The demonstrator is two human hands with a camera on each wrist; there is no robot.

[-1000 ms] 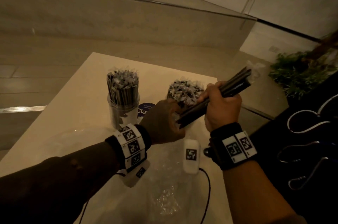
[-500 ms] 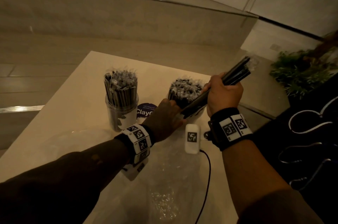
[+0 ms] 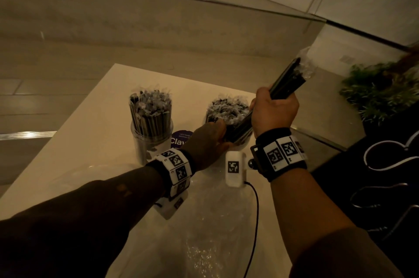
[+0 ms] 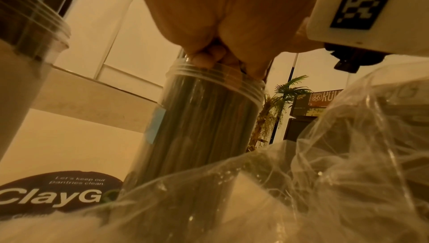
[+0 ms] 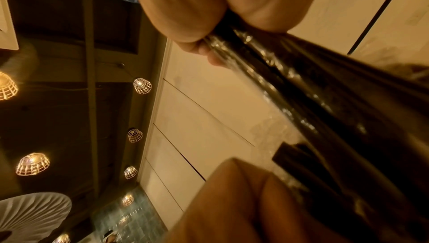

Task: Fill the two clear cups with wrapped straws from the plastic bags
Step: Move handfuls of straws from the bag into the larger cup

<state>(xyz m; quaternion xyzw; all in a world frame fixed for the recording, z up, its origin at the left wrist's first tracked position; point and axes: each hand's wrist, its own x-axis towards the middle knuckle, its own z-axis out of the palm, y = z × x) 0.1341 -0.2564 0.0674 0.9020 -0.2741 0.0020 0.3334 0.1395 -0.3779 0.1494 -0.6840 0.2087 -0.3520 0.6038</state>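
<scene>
Two clear cups stand on the white table (image 3: 95,141). The left cup (image 3: 150,143) is packed with dark wrapped straws. My left hand (image 3: 216,129) grips the right cup (image 3: 226,116) at its rim; in the left wrist view its fingertips (image 4: 209,58) curl over the rim of that straw-filled cup (image 4: 204,118). My right hand (image 3: 268,105) grips a bundle of wrapped straws (image 3: 286,78), tilted up to the right, whose lower ends reach the right cup's mouth. The right wrist view shows the bundle (image 5: 301,91) running through that fist.
Crumpled clear plastic bags (image 3: 204,243) lie on the table near me. A white tagged box (image 3: 234,168) with a black cable sits by the right cup. A purple sticker (image 3: 180,139) lies between the cups. A plant (image 3: 381,91) stands beyond the table's right edge.
My right hand has carried the bundle forward and stood it steeper, bringing its lower ends to the right cup. My left hand has moved forward to that cup's rim.
</scene>
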